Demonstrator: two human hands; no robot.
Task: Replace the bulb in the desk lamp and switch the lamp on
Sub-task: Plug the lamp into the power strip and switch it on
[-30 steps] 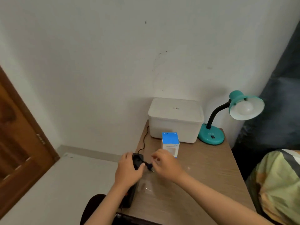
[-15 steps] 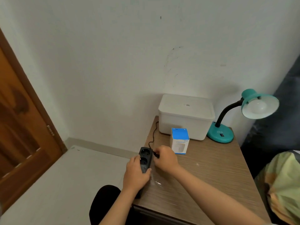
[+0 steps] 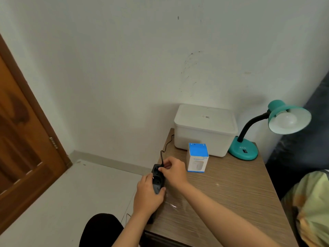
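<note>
A teal desk lamp [image 3: 243, 150] stands at the table's back right, its gooseneck bent so the shade faces me with a white bulb [image 3: 286, 119] in it, unlit. My left hand [image 3: 148, 195] grips a black power strip [image 3: 157, 179] at the table's left edge. My right hand [image 3: 173, 171] pinches the lamp's black plug at the strip's far socket. The black cord [image 3: 165, 147] runs from there back along the table's left side. A blue and white bulb box [image 3: 197, 157] stands upright just right of my right hand.
A white lidded plastic box [image 3: 204, 129] sits against the wall behind the bulb box. The wooden table [image 3: 231, 193] has a clear plastic wrapper [image 3: 170, 202] near its front. A wooden door [image 3: 23, 139] is at left, and patterned bedding [image 3: 313, 207] at right.
My view has shifted left and down. My right hand has brought the plug from above the strip's middle onto its far socket. My left hand keeps hold of the strip.
</note>
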